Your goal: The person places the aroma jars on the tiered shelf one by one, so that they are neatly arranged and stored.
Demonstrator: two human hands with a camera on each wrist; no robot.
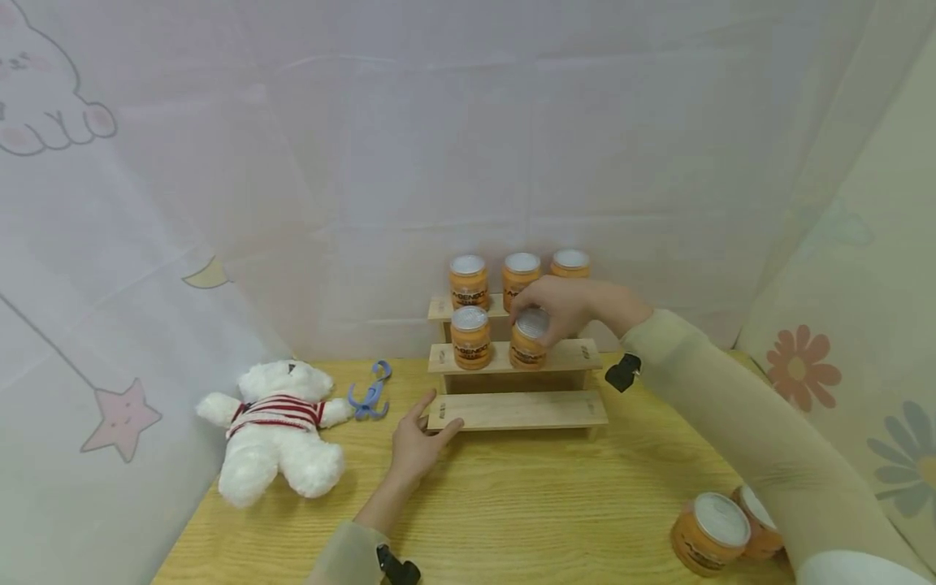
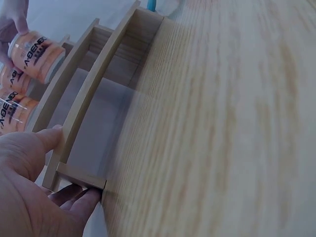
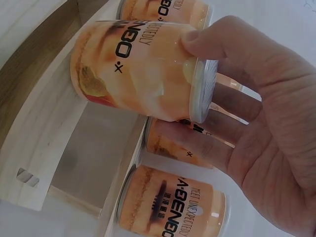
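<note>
A small three-step wooden shelf (image 1: 522,410) stands against the back curtain. At the left end of its lowest step, my left hand (image 1: 417,443) grips the board; in the left wrist view the thumb lies along the board and the fingers curl behind the side panel. My right hand (image 1: 559,307) holds an orange can (image 1: 528,351) with a silver lid by its upper part, upright at the middle step. Left of it on that step is a similar can (image 1: 471,345). On the top step stand three more, including a can (image 1: 468,284) at the left.
A white teddy bear (image 1: 281,431) in a striped shirt lies on the table's left. Beside its paw is a blue plastic hook (image 1: 371,394). At the front right, an orange can (image 1: 709,532) stands near another can (image 1: 760,524), which the right sleeve partly covers.
</note>
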